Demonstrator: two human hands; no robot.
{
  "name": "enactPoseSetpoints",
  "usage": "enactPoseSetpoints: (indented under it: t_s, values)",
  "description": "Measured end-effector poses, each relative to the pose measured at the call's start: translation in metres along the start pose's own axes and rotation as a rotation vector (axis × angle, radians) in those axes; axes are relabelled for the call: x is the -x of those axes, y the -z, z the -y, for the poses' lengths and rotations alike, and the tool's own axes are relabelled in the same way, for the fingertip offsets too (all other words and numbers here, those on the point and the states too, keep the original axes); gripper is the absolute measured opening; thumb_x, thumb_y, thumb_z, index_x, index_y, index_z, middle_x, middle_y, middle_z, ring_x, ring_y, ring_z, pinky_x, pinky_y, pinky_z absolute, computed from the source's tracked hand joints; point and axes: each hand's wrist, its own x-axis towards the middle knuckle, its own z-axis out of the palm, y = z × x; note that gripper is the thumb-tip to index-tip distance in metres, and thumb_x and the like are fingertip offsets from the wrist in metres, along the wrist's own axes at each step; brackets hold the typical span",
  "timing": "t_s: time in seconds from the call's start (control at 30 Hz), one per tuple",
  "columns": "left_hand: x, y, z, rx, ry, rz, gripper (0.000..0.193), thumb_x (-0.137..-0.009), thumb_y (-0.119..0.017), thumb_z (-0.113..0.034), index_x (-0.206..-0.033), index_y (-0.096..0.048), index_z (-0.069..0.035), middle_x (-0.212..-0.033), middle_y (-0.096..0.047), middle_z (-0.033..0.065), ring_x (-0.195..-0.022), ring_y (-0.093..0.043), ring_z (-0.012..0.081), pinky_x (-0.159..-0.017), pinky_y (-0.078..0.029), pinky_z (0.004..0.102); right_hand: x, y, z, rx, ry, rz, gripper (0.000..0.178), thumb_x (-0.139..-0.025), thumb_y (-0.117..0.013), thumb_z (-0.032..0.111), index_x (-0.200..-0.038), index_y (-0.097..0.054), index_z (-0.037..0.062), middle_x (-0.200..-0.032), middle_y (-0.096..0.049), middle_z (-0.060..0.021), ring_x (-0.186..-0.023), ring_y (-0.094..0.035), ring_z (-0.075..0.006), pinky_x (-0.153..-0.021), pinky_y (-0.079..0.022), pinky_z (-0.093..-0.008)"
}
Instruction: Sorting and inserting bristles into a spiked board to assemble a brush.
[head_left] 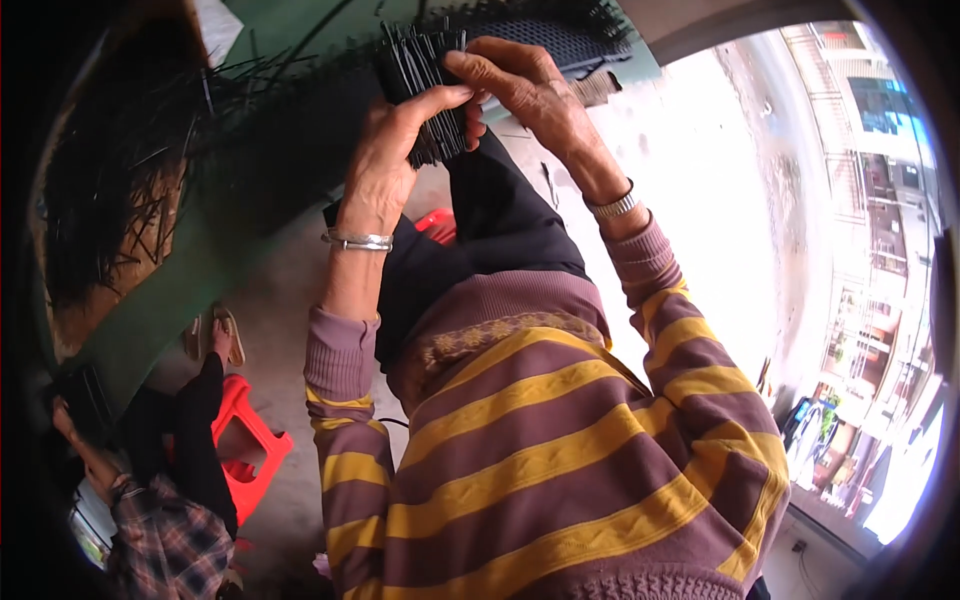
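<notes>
A flat bundle of thin black sticks [424, 70] stands upright before me, its ends uneven at the top. My left hand [393, 130] is wrapped round the bundle, with the thumb across its near face and fingertips showing at its right side. My right hand [535, 98] reaches in from the right, closed, with thumb and forefinger pinched at the right edge of the bundle. Whether it has hold of a single stick there cannot be made out.
Many loose black sticks [110, 200] lie heaped on the green table [215, 270] at left. A black perforated tray [540, 45] sits at the far edge. A co-worker in a plaid shirt [170, 540] sits at lower left, by a red plastic stool [236, 440].
</notes>
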Motion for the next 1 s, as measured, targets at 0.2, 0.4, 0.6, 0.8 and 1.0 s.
enactPoseSetpoints:
  t_s: [0.2, 0.4, 0.6, 0.8, 1.0]
  values:
    - [-0.022, -0.028, 0.018, -0.103, 0.077, -0.114, 0.018, -0.080, -0.070, -0.014, -0.088, -0.071, 0.002, -0.077, -0.071, 0.0110, -0.064, -0.068, 0.0173, -0.060, -0.055, 0.0276, 0.011, 0.024, -0.042, 0.160, 0.101, -0.247, 0.032, -0.097, -0.057, 0.031, -0.097, -0.063, -0.0009, -0.080, -0.061, -0.0041, -0.072, -0.062, -0.0096, -0.067, -0.049, -0.0257]
    - [-0.032, -0.032, 0.041, -0.013, 0.137, -0.109, 0.029, -0.085, -0.066, -0.024, -0.100, -0.069, 0.000, -0.088, -0.071, 0.0133, -0.076, -0.071, 0.0209, -0.063, -0.059, 0.0370, 0.020, 0.043, -0.038, 0.022, 0.048, -0.220, 0.023, -0.093, -0.056, 0.019, -0.091, -0.063, -0.0030, -0.069, -0.061, -0.0087, -0.065, -0.061, -0.0118, -0.060, -0.047, -0.0276]
    - [-0.034, -0.041, 0.047, 0.015, 0.265, -0.134, 0.027, -0.085, -0.066, -0.019, -0.102, -0.068, 0.001, -0.091, -0.071, 0.0122, -0.079, -0.069, 0.0201, -0.069, -0.060, 0.0422, 0.031, 0.047, -0.049, -0.079, 0.000, -0.231, 0.021, -0.096, -0.054, 0.017, -0.092, -0.060, -0.0028, -0.068, -0.062, -0.0079, -0.060, -0.062, -0.0123, -0.059, -0.049, -0.0264]
    - [-0.029, -0.045, 0.052, -0.012, 0.199, -0.186, 0.018, -0.081, -0.068, -0.015, -0.091, -0.066, 0.000, -0.076, -0.068, 0.0098, -0.064, -0.067, 0.0169, -0.056, -0.058, 0.0317, 0.040, 0.044, -0.052, -0.289, -0.107, -0.233, 0.027, -0.096, -0.060, 0.019, -0.110, -0.063, -0.0037, -0.075, -0.062, -0.0021, -0.069, -0.061, -0.0084, -0.074, -0.049, -0.0247]
    - [-0.027, -0.044, 0.051, -0.053, 0.145, -0.173, 0.019, -0.081, -0.069, -0.016, -0.092, -0.066, 0.000, -0.075, -0.068, 0.0097, -0.061, -0.066, 0.0163, -0.052, -0.055, 0.0287, 0.037, 0.042, -0.052, -0.289, -0.110, -0.265, 0.021, -0.097, -0.059, 0.021, -0.095, -0.063, -0.0001, -0.077, -0.060, -0.0003, -0.073, -0.056, -0.0063, -0.071, -0.047, -0.0241]
